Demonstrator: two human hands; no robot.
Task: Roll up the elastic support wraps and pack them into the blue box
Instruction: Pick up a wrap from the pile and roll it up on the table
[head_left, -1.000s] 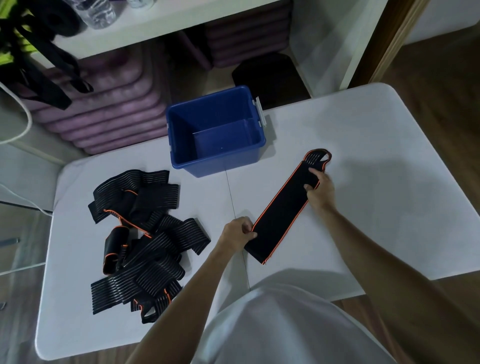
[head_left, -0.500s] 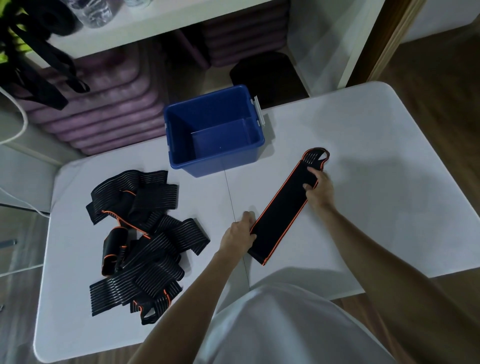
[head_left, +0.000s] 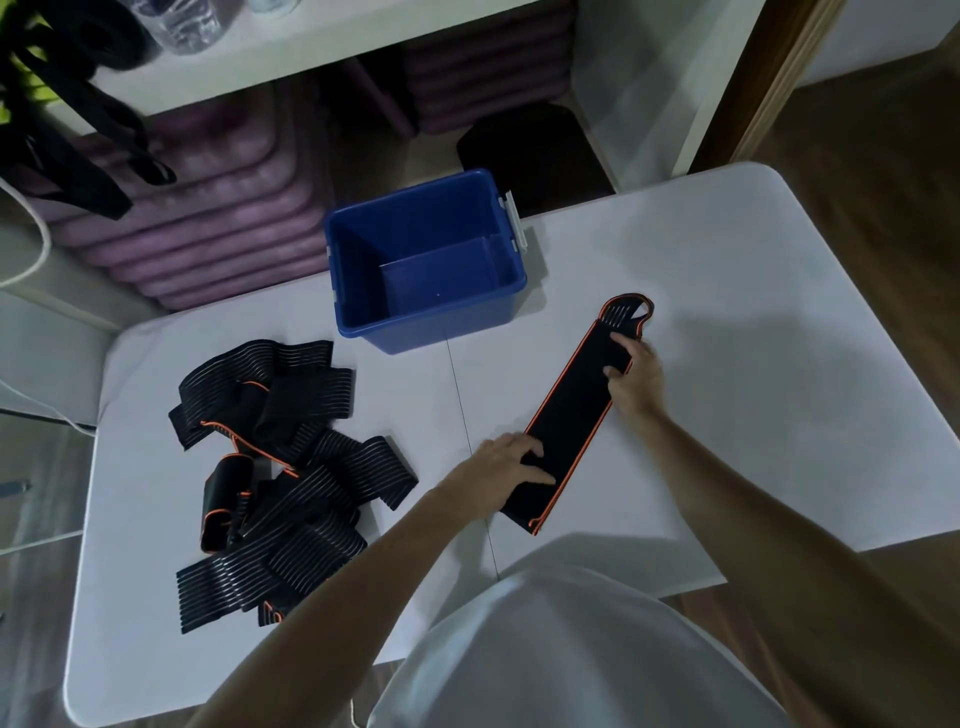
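One black wrap with orange edging (head_left: 574, 410) lies flat and stretched out diagonally on the white table (head_left: 753, 322), right of centre. My left hand (head_left: 501, 470) rests on its near end with the fingers laid flat across the fabric. My right hand (head_left: 635, 379) presses on the far part, just below the looped end, fingers spread on it. The blue box (head_left: 511, 306) stands open behind the wrap, with nothing inside. A loose pile of striped black wraps (head_left: 275, 478) lies at the left of the table.
Behind the table are purple mats (head_left: 197, 228) under a white shelf (head_left: 249, 57) holding a plastic bottle, with black straps (head_left: 78, 135) hanging off it. A dark stool (head_left: 530, 150) stands beyond the box. The table's front edge is close to my body.
My left hand has let go of the wrap's near edge and now lies flat on its end. The right hand stays on the far part.
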